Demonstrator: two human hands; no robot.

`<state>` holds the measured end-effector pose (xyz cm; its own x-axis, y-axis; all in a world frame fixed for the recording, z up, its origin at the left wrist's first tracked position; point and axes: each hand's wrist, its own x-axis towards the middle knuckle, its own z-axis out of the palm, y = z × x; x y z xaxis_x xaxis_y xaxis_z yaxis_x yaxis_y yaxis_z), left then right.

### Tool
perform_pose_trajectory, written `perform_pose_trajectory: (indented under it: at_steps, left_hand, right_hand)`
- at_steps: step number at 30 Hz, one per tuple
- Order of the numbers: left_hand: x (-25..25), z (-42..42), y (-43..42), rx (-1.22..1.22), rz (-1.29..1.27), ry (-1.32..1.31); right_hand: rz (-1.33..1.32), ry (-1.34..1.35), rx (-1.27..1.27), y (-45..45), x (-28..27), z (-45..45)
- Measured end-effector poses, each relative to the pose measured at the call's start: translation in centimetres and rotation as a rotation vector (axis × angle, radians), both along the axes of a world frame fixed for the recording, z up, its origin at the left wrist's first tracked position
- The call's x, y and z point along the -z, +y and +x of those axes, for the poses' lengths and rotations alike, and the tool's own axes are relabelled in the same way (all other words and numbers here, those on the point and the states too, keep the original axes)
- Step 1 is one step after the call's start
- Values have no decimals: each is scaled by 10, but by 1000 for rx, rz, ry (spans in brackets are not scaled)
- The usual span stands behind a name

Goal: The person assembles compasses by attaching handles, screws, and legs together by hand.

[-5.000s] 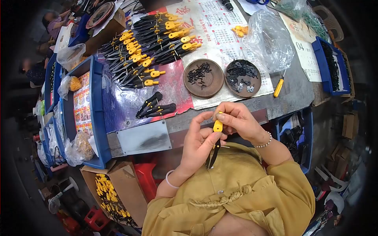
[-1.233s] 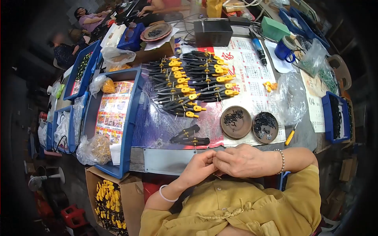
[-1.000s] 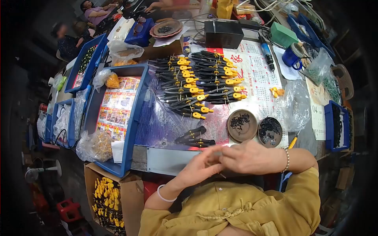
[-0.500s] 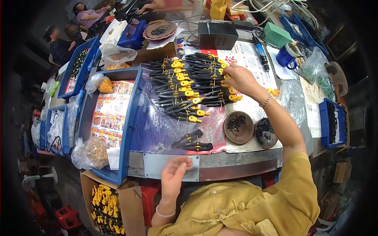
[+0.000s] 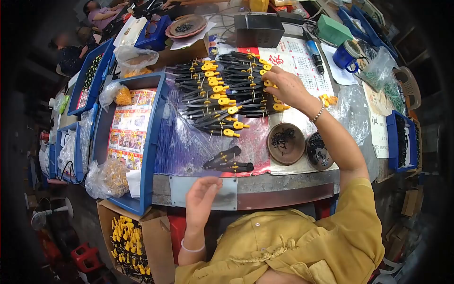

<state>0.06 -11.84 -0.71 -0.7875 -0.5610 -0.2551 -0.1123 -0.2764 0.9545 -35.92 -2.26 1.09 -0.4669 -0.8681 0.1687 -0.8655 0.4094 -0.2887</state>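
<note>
My right hand [image 5: 292, 89] reaches over the right-hand row of black tapered pieces [image 5: 241, 78] with yellow round-eyed ends and thin metal pins. Its fingers close on a yellow end at the row's right side; the grip itself is partly covered. A second row of the same pieces [image 5: 198, 90] lies just left of it. Near the table's front edge my left hand [image 5: 201, 196] hovers with loosely bent fingers, thumb a little apart, and nothing visible in it. Just beyond it lie a few black pieces [image 5: 229, 161] with small brass-coloured pins and no yellow ends.
Two round bowls, a brown one [image 5: 286, 158] and a darker one [image 5: 314, 156], hold small black parts. A blue tray [image 5: 158, 137] stands at left, above a cardboard box [image 5: 156, 241] of yellow-and-black pieces. A black power box [image 5: 259, 32], an electric screwdriver [image 5: 313, 54] and a blue mug [image 5: 338, 60] stand farther back.
The view has tilted slightly, so the table sits higher in the picture. My right hand stays at the yellow ends of the right row. My left hand has shifted slightly left.
</note>
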Motion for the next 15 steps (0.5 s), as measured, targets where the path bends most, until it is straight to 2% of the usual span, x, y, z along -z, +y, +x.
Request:
perform_pose_trajectory:
  at_steps: [6,8,9,10,12,13,15]
  left_hand:
    - [-4,-14,-23,-10,-209,-24]
    - [-8,-31,-32,123,-523,-90]
    - [-8,-40,-35,131,-525,-94]
    - [-7,-51,-36,186,-715,-72]
    - [-2,-71,-34,262,-1056,7]
    - [0,-78,-31,270,-1055,16]
    - [1,-90,-24,428,-1287,-65]
  right_hand:
    - [-84,-4,-49,25,-25,31]
    - [-104,-75,-60,44,-36,56]
    - [-111,-116,-62,56,-40,71]
    - [-110,-102,-87,70,-42,85]
    - [-61,-254,-79,94,-45,111]
    - [-49,-259,-84,108,-39,121]
    - [-18,-331,-70,129,-35,140]
